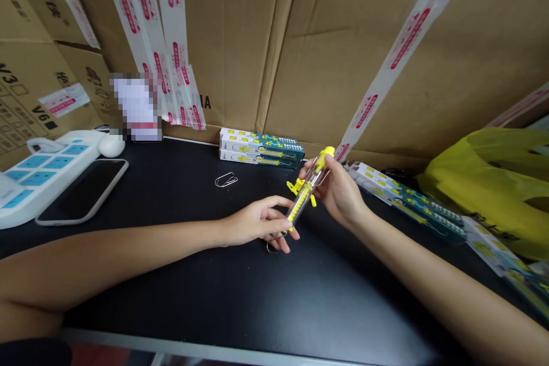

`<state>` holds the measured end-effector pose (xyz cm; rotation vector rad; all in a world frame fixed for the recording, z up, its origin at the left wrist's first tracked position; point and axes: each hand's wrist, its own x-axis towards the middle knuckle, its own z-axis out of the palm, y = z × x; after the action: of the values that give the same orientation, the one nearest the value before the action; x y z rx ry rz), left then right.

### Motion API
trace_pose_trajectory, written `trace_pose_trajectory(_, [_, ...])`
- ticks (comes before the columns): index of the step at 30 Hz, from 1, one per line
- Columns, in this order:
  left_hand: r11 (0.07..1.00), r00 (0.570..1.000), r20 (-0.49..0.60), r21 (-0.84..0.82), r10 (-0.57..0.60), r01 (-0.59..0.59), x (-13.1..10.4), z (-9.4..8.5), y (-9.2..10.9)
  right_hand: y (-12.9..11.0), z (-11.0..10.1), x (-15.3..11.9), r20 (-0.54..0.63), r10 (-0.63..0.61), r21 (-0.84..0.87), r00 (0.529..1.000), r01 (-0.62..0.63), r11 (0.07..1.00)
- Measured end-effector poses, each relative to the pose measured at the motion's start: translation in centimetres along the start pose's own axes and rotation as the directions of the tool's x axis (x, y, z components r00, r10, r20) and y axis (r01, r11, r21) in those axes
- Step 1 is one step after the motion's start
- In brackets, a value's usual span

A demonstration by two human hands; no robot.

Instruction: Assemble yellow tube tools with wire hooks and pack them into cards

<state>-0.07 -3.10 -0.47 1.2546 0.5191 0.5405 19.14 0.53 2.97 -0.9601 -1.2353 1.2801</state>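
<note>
Above the table I hold a clear tube spring scale (302, 197) with a yellow graduated strip inside, tilted with its yellow cap at the upper right. My right hand (341, 189) has its fingers closed round the capped end, near a thin wire piece. The lower end sits between the thumb and fingers of my left hand (261, 221). A wire hook (270, 248) shows just below the left fingers. Small yellow plastic pieces (294, 186) appear behind the tube; whether they touch it I cannot tell.
Bent wire pieces (226, 180) lie on the black table (180, 286). Printed boxes (261, 148) stand at the back, with more boxes (407, 200) at right beside a yellow bag (484, 183). A phone (83, 191) and a power strip (55, 168) are at left. Cardboard (231, 40) walls the back.
</note>
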Motion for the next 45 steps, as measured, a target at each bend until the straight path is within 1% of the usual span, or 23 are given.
trace_pose_trajectory(5, [1.0, 1.0, 0.021, -0.017, 0.012, -0.011, 0.2, -0.1, -0.2, -1.5, -0.5, 0.3, 0.023, -0.008, 0.066, 1.0, 0.006, 0.998])
trace_pose_trajectory(8, [0.999, 0.999, 0.031, 0.024, 0.038, -0.039, 0.2, 0.0, -0.2, -2.0, -0.5, 0.2, 0.056, -0.013, 0.092, 0.998, 0.008, 0.996])
trace_pose_trajectory(11, [0.992, 0.996, -0.007, 0.094, 0.085, -0.084, 0.2, 0.1, -0.3, -2.0, -0.3, 0.1, 0.07, -0.01, 0.078, 0.997, 0.005, 0.997])
trace_pose_trajectory(14, [0.987, 0.993, -0.037, 0.115, 0.116, -0.111, 0.1, 0.2, -0.4, -1.9, -0.2, 0.1, 0.039, -0.006, 0.055, 0.999, 0.004, 0.998])
trace_pose_trajectory(17, [0.991, 0.993, -0.053, 0.096, 0.102, -0.097, 0.0, 0.2, -0.5, -1.9, -0.2, 0.1, 0.032, 0.004, 0.096, 0.999, -0.007, 0.995])
trace_pose_trajectory(20, [0.998, 0.997, -0.06, 0.042, 0.057, -0.054, 0.0, 0.3, -0.3, -1.7, -0.2, 0.0, 0.068, 0.015, 0.136, 0.998, -0.024, 0.99])
trace_pose_trajectory(23, [0.999, 0.998, -0.059, 0.014, 0.03, -0.03, 0.0, 0.4, 0.0, -1.5, -0.1, -0.1, 0.11, 0.008, 0.137, 0.994, -0.023, 0.99])
trace_pose_trajectory(27, [0.998, 0.999, -0.035, 0.062, 0.018, -0.016, -0.1, 0.4, 0.2, -1.5, 0.0, -0.5, 0.157, -0.012, 0.127, 0.988, -0.008, 0.992])
trace_pose_trajectory(30, [0.994, 1.0, 0.013, 0.111, -0.001, 0.0, -0.1, 0.3, 0.4, -1.7, 0.0, -0.7, 0.145, -0.023, 0.097, 0.989, 0.009, 0.995])
trace_pose_trajectory(32, [0.99, 1.0, 0.025, 0.138, -0.015, 0.012, 0.0, 0.3, 0.5, -1.8, 0.0, -0.7, 0.143, -0.037, 0.075, 0.989, 0.027, 0.997])
trace_pose_trajectory(36, [0.987, 1.0, -0.014, 0.158, -0.017, 0.019, 0.0, 0.5, 0.4, -1.9, 0.1, -0.9, 0.162, -0.074, 0.048, 0.984, 0.067, 0.997])
trace_pose_trajectory(39, [0.984, 0.999, -0.045, 0.177, -0.002, 0.01, -0.1, 0.8, 0.3, -2.0, 0.3, -1.1, 0.151, -0.089, 0.02, 0.984, 0.087, 0.996])
trace_pose_trajectory(45, [0.979, 0.998, -0.056, 0.204, 0.037, -0.024, -0.2, 0.9, 0.1, -1.9, 0.6, -1.4, 0.148, -0.12, 0.013, 0.982, 0.119, 0.993])
